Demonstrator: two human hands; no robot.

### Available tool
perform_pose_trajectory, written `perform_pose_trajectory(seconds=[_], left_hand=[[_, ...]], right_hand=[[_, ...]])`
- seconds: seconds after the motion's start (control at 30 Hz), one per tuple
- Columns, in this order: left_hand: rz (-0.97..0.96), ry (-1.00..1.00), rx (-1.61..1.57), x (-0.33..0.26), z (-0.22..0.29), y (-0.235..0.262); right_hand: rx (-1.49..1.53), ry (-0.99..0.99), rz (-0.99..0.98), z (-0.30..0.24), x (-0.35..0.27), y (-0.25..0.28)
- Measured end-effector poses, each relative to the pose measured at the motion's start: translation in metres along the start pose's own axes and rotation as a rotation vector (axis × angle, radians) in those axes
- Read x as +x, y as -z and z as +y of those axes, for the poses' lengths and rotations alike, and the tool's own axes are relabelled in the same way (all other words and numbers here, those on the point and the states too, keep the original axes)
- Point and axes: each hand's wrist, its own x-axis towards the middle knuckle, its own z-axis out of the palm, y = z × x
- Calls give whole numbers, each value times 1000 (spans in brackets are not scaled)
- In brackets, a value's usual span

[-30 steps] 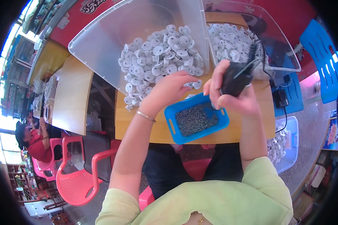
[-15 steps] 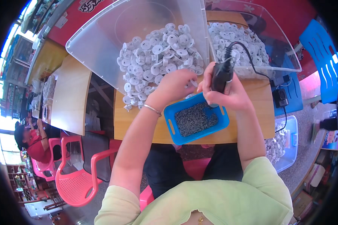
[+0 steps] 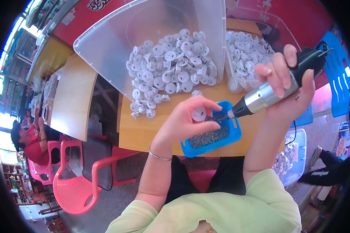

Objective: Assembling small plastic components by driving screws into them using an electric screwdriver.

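Observation:
My left hand is curled around a white round plastic part, its flat disc face showing between thumb and fingers. In my right hand is a black and silver electric screwdriver, tilted with its bit pointing down and left, close to my left thumb. Beneath both lies a blue plastic basket holding many small metal screws. Another white part shows just beyond my left fingers; whether I hold it too, I cannot tell. A heap of similar white parts spreads beyond.
The heap spills from a large tipped clear bin onto the wooden table. A second clear bin of white parts stands to its right, and another bin sits lower right. Pink chairs and a seated person are at left.
The electric screwdriver has swung from upright to tilted, and my right hand has moved right. My left hand has come back from the heap's edge to over the basket with a white part.

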Motion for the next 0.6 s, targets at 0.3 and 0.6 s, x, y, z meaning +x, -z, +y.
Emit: perform_pose_trajectory(seconds=[0.3, 0.6], left_hand=[[20, -77, -48, 15, 10, -5], [181, -175, 237, 8, 5, -3]], right_hand=[[34, 49, 44, -13, 6, -7], [22, -26, -23, -16, 28, -25]])
